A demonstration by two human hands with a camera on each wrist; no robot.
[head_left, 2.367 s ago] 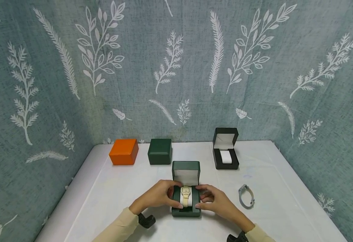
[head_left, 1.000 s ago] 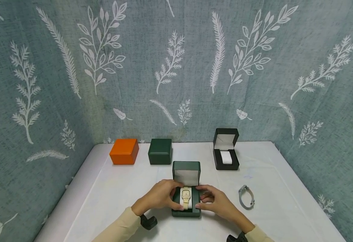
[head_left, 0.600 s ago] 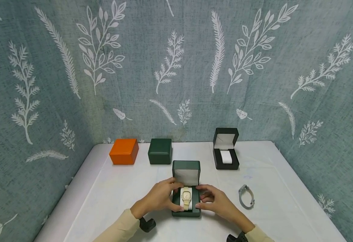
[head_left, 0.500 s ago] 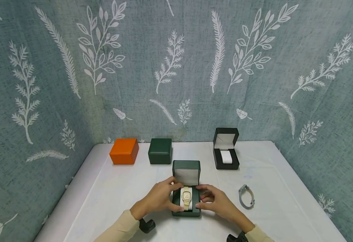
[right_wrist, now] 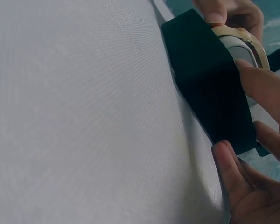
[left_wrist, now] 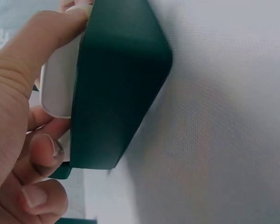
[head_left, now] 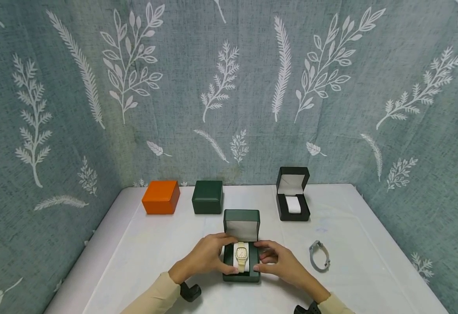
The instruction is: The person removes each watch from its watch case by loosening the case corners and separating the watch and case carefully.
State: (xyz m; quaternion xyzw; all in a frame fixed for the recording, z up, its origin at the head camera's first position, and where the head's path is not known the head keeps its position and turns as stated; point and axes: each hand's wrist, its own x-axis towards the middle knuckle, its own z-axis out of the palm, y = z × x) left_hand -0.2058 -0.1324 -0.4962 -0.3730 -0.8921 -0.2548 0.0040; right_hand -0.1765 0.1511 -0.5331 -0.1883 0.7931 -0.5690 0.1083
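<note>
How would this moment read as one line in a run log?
left hand: holds open green watch box | right hand: holds box | cream watch: on white cushion inside | grey watch: on table

At frame centre our left hand (head_left: pixel 205 257) and right hand (head_left: pixel 281 261) flank the open green box (head_left: pixel 241 244), its raised lid (head_left: pixel 242 224) blocking passage behind. Bare table (head_left: pixel 154 253) lies lower left; the grey watch (head_left: pixel 319 255) obstructs lower right.

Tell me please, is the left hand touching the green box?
Touching. The left wrist view shows the left hand with its thumb and fingers against the green box.
</note>
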